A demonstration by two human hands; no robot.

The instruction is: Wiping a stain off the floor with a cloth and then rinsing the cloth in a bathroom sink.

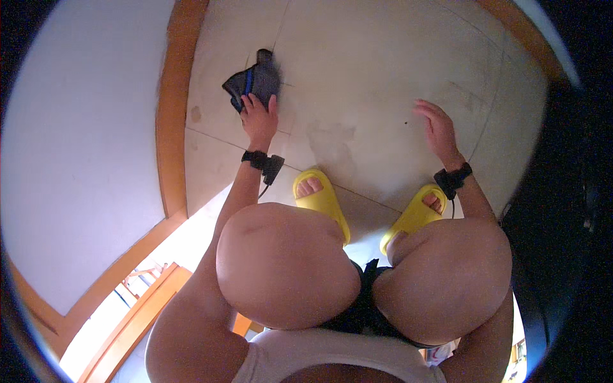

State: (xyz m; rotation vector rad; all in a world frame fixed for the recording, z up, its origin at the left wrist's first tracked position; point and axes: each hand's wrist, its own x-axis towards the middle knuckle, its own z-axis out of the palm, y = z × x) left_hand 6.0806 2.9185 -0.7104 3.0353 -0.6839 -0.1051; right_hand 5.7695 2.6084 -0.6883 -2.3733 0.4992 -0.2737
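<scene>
On the tiled floor, ahead and to the left, lies a dark cloth-like item with a blue stripe and a narrow strip sticking out at its far end. Its exact kind I cannot make out. My left hand reaches to its near edge, fingers apart and laid over it rather than wrapped round it. Off to the right, my right hand hangs over the floor, fingers stretched out and holding nothing. A black strap with a small box and cable sits on each wrist.
My feet, in yellow slippers, stand on the pale tiles, which carry some dark smudges. A white wall or panel with a wooden frame runs along the left. A dark mass fills the right side.
</scene>
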